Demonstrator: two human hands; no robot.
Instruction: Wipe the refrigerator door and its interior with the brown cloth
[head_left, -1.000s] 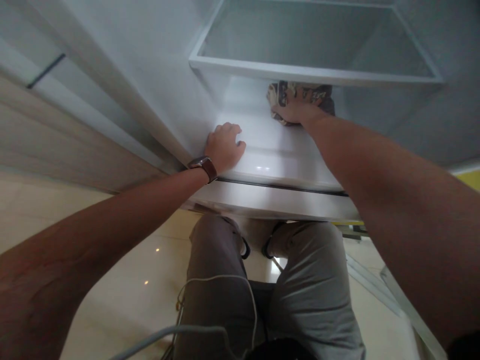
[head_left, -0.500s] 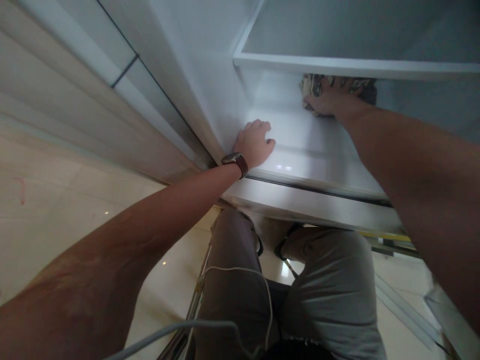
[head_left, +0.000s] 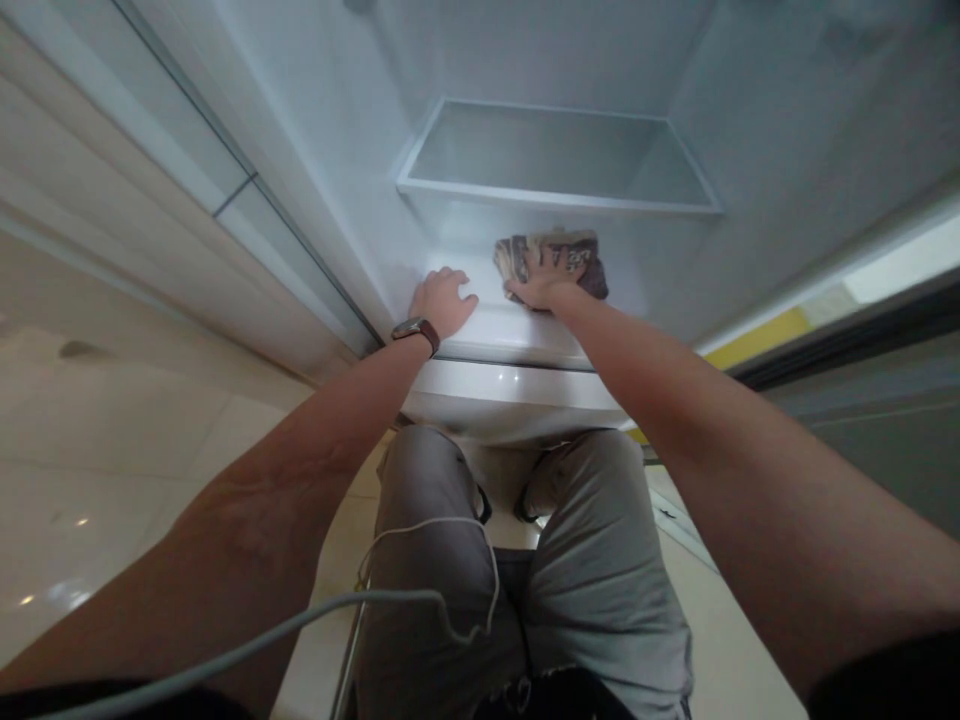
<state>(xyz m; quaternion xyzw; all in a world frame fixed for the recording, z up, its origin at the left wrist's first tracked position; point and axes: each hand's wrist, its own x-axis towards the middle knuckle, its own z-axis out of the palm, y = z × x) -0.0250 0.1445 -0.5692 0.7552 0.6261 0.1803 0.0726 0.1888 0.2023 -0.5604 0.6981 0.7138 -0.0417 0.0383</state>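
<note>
My right hand [head_left: 546,285] presses a crumpled patterned cloth [head_left: 581,258] flat against the white floor [head_left: 517,325] of an open fridge compartment, under a glass shelf [head_left: 555,190]. Its fingers lie on top of the cloth. My left hand [head_left: 444,300], with a brown watch on the wrist, rests spread on the front left corner of the same white floor, fingers slightly curled and holding nothing.
The fridge's white side walls rise on both sides. Below the compartment is a closed white drawer front [head_left: 517,395]. My knees in grey trousers [head_left: 517,560] are just before it. A white cable [head_left: 420,560] hangs across my lap. Glossy beige floor tiles lie to the left.
The view has pulled back and tilted up, showing more of the fridge. My right hand has drawn the cloth nearer the front left of the compartment floor. The left hand stays put.
</note>
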